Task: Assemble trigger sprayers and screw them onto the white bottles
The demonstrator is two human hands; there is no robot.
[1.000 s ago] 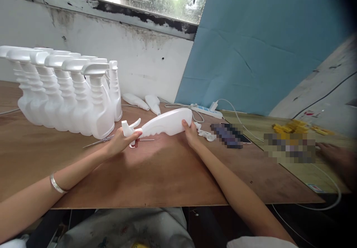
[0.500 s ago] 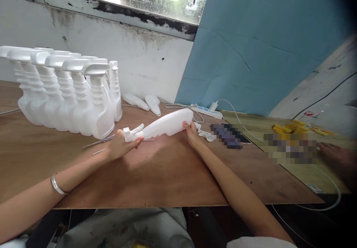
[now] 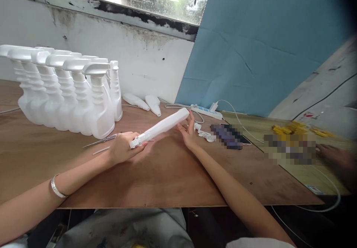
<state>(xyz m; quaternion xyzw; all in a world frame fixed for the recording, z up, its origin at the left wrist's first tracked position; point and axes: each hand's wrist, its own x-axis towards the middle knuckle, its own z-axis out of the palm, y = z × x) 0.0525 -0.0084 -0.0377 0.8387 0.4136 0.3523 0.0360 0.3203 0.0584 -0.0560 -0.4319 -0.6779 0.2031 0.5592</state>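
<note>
A white spray bottle [image 3: 164, 126] lies across my two hands above the table, tilted with its base up to the right. My left hand [image 3: 122, 147] is closed around its spray head end, at the lower left. At the base, my right hand [image 3: 188, 131] has its fingers on the far side and its thumb on the near side. The bottle's narrow edge faces me. Just beyond my left hand lie a pair of scissors [image 3: 104, 139] and a thin white tube [image 3: 100, 150]. Small white plastic parts [image 3: 206, 135] rest to the right of my right hand.
Several white spray bottles [image 3: 80, 103] stand in rows at the left. Two white bottles without heads [image 3: 153, 105] lie by the wall. A power strip [image 3: 208, 111], phone [image 3: 245, 138] and yellow items [image 3: 290, 129] are to the right. Another person's hand [image 3: 331, 153] is at the far right.
The spray bottle has been turned about its length, so its narrow edge now shows instead of its broad side. My right hand's fingers have shifted around the base.
</note>
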